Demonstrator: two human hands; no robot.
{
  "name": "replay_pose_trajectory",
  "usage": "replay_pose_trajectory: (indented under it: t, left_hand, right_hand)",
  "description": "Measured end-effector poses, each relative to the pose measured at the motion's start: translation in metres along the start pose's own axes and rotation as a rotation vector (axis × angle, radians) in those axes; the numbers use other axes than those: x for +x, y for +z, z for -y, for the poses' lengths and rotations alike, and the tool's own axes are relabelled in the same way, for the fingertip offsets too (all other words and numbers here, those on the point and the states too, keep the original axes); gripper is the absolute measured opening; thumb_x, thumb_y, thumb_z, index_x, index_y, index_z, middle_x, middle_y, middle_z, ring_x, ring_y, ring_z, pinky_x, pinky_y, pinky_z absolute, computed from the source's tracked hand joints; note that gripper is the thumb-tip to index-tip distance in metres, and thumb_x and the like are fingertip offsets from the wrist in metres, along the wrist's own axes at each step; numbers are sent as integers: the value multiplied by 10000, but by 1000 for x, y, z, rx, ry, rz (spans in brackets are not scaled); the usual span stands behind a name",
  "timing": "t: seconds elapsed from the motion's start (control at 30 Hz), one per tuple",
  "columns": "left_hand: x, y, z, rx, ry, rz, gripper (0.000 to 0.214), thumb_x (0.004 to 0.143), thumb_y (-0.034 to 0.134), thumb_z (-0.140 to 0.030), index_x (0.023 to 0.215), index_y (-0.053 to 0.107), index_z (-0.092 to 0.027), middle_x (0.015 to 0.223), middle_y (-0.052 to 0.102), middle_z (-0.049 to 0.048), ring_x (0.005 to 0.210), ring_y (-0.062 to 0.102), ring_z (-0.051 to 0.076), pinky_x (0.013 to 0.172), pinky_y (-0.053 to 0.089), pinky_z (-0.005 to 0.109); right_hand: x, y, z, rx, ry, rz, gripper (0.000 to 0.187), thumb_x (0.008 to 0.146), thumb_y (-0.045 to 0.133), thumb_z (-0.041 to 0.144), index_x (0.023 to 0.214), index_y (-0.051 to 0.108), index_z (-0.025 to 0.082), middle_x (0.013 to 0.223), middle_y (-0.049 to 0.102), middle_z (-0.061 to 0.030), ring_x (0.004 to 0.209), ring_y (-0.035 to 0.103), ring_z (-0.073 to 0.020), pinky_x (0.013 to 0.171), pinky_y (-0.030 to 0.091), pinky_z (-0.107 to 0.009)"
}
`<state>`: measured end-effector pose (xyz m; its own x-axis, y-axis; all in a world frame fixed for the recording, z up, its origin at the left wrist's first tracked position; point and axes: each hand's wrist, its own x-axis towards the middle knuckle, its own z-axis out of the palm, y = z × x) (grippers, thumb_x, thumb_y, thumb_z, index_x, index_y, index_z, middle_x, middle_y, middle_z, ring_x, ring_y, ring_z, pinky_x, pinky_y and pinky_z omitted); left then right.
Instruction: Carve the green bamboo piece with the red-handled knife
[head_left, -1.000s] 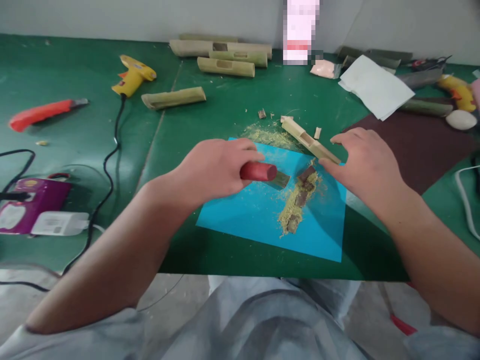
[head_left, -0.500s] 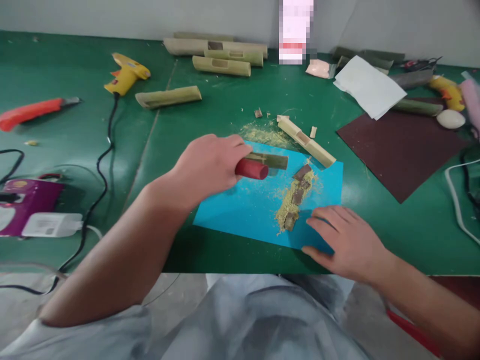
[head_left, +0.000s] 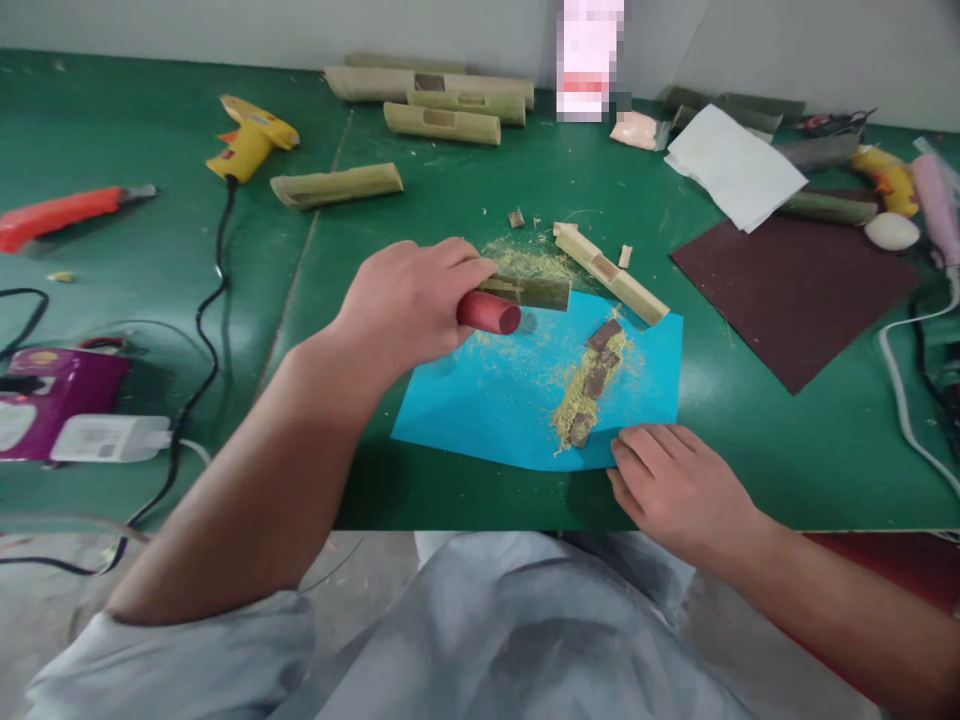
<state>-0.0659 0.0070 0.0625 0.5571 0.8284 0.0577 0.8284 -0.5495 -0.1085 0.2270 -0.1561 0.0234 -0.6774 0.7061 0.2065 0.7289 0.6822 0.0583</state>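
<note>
My left hand [head_left: 416, 300] is wrapped round a short bamboo tube [head_left: 536, 291] and a red round handle [head_left: 491, 313], whose other end is hidden in the palm. Both are above the back part of a blue sheet [head_left: 465, 410]. The sheet's near right corner is pinched between the fingers and thumb of my right hand [head_left: 679, 480], and its near edge curves slightly. On the sheet, a strip of yellowish shavings [head_left: 574, 405] lies with several brown chips [head_left: 596, 382] on it. A notched bamboo piece [head_left: 611, 272] rests across the sheet's far right edge.
A yellow glue gun [head_left: 253, 138], a red-handled cutter [head_left: 67, 217] and a bamboo tube [head_left: 337, 186] lie at the left. Cut bamboo tubes [head_left: 442, 122] line the back. A dark brown sheet [head_left: 787, 300] and white paper [head_left: 735, 165] lie at the right. Cables run along both sides.
My right hand has closed its spread fingers on the corner of the blue sheet, and the near edge now bends. My left hand has shifted slightly up and left with the bamboo tube and red handle.
</note>
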Motion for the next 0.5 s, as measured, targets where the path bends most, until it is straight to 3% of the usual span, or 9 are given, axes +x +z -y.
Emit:
replay_pose_trajectory:
  t: [0.23, 0.5]
  left_hand:
    - [-3, -13, -1, -136, -47, -39, 354, 986, 461, -327, 1286, 642, -277, 1322, 704, 47, 1117, 694, 259, 903, 549, 429]
    - [-15, -31, 11, -254, -147, -291, 402, 1015, 486, -434, 1368, 629, -303, 1378, 680, 42, 1260, 639, 251, 1078, 531, 407]
  right_hand:
    - [6, -2, -7, 7, 1, -139, 166, 948, 608, 127, 872, 756, 131, 836, 761, -77, 739, 680, -212, 683, 487, -372]
    - [16, -26, -20, 45, 65, -170, 128, 952, 634, 147, 879, 738, 134, 856, 775, -68, 742, 710, -205, 705, 509, -365]
